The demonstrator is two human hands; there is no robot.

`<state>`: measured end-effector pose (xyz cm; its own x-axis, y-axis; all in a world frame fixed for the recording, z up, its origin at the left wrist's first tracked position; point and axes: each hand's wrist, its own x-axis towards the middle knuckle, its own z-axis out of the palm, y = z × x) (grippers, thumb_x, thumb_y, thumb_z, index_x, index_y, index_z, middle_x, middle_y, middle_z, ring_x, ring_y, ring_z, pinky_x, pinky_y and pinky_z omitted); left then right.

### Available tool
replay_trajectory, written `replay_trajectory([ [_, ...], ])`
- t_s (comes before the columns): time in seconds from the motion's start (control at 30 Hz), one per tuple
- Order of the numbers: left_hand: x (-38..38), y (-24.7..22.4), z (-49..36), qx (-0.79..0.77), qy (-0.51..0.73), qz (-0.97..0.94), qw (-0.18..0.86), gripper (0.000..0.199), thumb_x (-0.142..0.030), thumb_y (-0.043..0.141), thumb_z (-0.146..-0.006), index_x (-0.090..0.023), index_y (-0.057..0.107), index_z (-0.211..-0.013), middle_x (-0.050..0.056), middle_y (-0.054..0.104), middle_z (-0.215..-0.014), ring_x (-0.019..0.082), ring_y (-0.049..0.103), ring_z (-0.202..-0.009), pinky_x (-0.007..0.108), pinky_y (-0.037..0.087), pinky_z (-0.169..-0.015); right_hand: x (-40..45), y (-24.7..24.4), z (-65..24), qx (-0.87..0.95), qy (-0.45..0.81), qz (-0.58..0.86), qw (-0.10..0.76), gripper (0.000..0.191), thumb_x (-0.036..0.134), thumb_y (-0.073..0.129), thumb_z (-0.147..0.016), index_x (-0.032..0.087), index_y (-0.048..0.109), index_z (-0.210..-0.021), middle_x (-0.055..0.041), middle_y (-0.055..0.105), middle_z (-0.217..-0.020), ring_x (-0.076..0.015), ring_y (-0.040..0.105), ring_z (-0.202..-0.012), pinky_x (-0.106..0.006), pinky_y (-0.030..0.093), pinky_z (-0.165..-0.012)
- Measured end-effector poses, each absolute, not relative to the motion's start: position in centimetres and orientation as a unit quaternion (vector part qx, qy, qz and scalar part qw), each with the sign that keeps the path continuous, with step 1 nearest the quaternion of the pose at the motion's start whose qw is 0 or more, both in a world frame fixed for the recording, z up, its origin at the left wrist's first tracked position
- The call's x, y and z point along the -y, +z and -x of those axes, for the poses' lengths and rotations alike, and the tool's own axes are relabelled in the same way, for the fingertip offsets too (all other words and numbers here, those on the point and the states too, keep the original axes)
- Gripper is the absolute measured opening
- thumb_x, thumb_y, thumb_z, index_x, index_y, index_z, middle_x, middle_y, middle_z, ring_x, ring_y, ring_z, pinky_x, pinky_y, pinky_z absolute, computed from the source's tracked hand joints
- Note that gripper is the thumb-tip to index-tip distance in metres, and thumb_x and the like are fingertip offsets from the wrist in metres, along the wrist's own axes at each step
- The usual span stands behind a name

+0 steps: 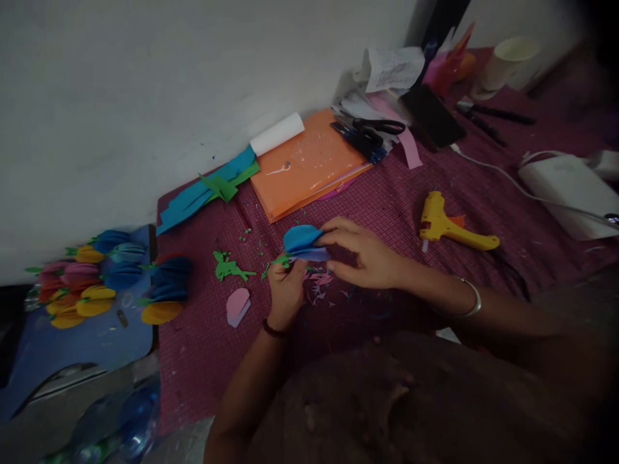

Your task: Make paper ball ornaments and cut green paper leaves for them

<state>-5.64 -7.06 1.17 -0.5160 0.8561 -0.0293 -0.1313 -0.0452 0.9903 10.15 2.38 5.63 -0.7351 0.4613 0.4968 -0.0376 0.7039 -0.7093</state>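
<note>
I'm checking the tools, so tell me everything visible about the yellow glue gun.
The glue gun looks like yellow plastic, with an orange part beside its grip. It lies on its side on the maroon cloth, right of the right hand, its grip pointing rightward. A short pale piece protrudes from the barrel's near end; nozzle or glue stick, I can't tell. No hand touches it.

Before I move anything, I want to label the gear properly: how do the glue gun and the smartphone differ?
The glue gun is yellow, while the smartphone is black. The glue gun is pistol-shaped with a jutting handle; the smartphone is a flat rectangle. The glue gun lies nearer the person, the smartphone farther back. Both lie unheld.
</note>
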Motion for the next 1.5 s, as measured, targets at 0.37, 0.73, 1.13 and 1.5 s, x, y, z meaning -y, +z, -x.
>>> replay_trajectory([
  [0.37,7.7,2.4,6.5,-0.628,0.495,-0.595,0.086,0.007,-0.017,0.061,-0.082,-0.019,0.068,-0.083,0.002,0.068,-0.083,0.015,0.06,-0.078,0.028,0.048,-0.072,-2.2,5.3,-10.1,0.899,0.21,0.24,0.301,0.012,0.032,0.066,-0.08,0.022,0.07,-0.086,-0.0057,0.055,-0.095,-0.0225,0.05,-0.092,-0.038,0.033,-0.079],
  [0.73,7.6,2.5,6.1,-0.654,0.427,-0.616,0.098,0.01,-0.019,0.057,-0.086,-0.019,0.059,-0.076,-0.001,0.058,-0.071,0.012,0.054,-0.068,0.024,0.041,-0.063,-2.3,4.6,-9.7,0.887,0.26,0.231,0.305,0.009,0.027,0.066,-0.082,0.021,0.068,-0.088,-0.0048,0.058,-0.092,-0.0209,0.052,-0.091,-0.036,0.033,-0.081],
  [1.13,7.7,4.0,5.1,-0.688,0.439,-0.437,0.379,0.016,-0.028,0.061,-0.076,-0.016,0.056,-0.068,-0.005,0.045,-0.06,0.009,0.039,-0.057,0.021,0.032,-0.053,-2.0,4.0,-8.8,0.772,0.52,0.26,0.257,0.007,0.021,0.06,-0.08,0.016,0.056,-0.077,0.0025,0.051,-0.069,-0.0117,0.049,-0.064,-0.023,0.037,-0.061],
  [1.5,7.7,3.9,5.0,-0.691,0.434,-0.459,0.352,0.013,-0.021,0.056,-0.079,-0.017,0.052,-0.067,-0.005,0.044,-0.061,0.009,0.039,-0.058,0.022,0.031,-0.054,-1.5,3.7,-8.8,0.811,0.45,0.221,0.302,0.008,0.02,0.062,-0.081,0.015,0.058,-0.086,-0.0021,0.058,-0.079,-0.0141,0.055,-0.074,-0.026,0.042,-0.069],
])
